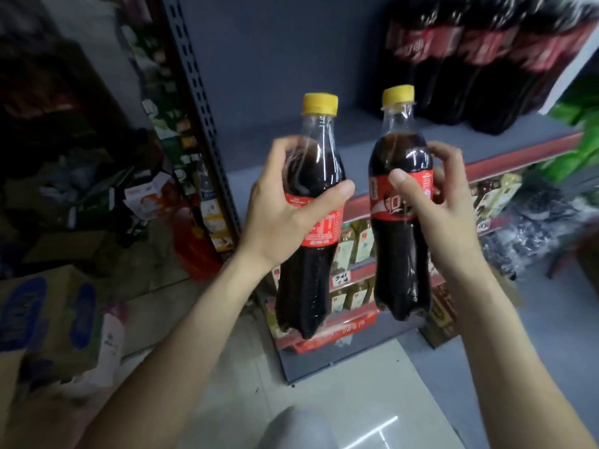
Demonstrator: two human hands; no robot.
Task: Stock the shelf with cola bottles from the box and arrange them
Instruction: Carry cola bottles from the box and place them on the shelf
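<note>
Now each hand carries a cola bottle upright in the air: the left hand (278,209) wraps its grip round the left bottle (309,222), and the right hand (434,215) pinches the right bottle (400,202) at its label. Behind them lies the grey shelf (291,147), with large cola bottles (479,69) further back. Next, I judge, both need setting down upright on that bare stretch.

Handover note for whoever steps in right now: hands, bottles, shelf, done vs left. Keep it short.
Left hand: grips a cola bottle round its label, upright.
Right hand: grips a second cola bottle, upright.
Both bottles are in the air before the grey shelf; its left part is bare, large cola bottles stand at its right.
Done: two bottles picked up.
Left: set both on the shelf, arrange. The box is not clearly identifiable.
</note>
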